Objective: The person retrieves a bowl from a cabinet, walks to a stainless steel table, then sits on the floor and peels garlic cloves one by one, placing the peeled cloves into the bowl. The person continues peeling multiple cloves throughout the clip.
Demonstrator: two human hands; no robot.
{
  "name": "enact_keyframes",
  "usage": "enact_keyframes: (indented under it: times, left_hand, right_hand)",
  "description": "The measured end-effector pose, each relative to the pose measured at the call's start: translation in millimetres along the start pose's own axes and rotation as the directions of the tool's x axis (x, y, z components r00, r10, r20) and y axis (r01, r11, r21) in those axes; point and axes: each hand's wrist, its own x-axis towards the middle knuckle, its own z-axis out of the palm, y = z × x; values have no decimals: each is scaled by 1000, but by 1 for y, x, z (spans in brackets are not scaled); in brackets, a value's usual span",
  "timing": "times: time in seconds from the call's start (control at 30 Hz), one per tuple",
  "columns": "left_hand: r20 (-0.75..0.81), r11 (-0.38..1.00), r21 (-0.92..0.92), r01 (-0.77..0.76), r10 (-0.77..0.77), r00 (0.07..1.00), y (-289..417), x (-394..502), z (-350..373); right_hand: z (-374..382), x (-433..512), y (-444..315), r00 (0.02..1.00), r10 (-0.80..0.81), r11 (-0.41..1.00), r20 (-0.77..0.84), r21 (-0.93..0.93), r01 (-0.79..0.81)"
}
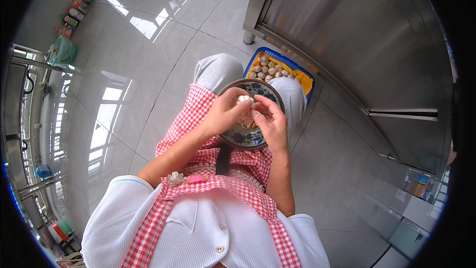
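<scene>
Between thumb and fingers, my left hand [228,109] grips a white garlic bulb [244,99]. Close against its right side is my right hand [271,119], thumb and fingertips brought together; whether they pinch a bit of skin is too small to tell. Both hands are above a blue-and-white patterned bowl [245,139] that rests on my lap. Pieces of garlic skin [247,122] show in the bowl below the fingers, and the hands hide part of its inside.
Beyond my knees, a blue plastic basket [284,59] lined with orange cloth holds several garlic bulbs [272,70]. A stainless steel cabinet [349,33] stands to the right. Bottles [76,13] and a green basket [63,52] line the far left on the tiled floor [148,70].
</scene>
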Motion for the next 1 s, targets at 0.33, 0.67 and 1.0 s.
enact_keyframes:
  times: [0.33, 0.67, 1.0]
  left_hand:
    - [44, 996, -63, 71, -68, 997, 1, -7, 4]
    - [-12, 999, 40, 29, -29, 1000, -8, 2, 0]
    - [-92, 989, -77, 129, -136, 986, 9, 0, -3]
  right_hand:
    - [2, 7, 16, 993, 114, 949, -22, 300, -102]
    - [7, 6, 19, 992, 103, 915, -70, 399, -66]
    - [-4, 4, 17, 984, 155, 942, -92, 312, -119]
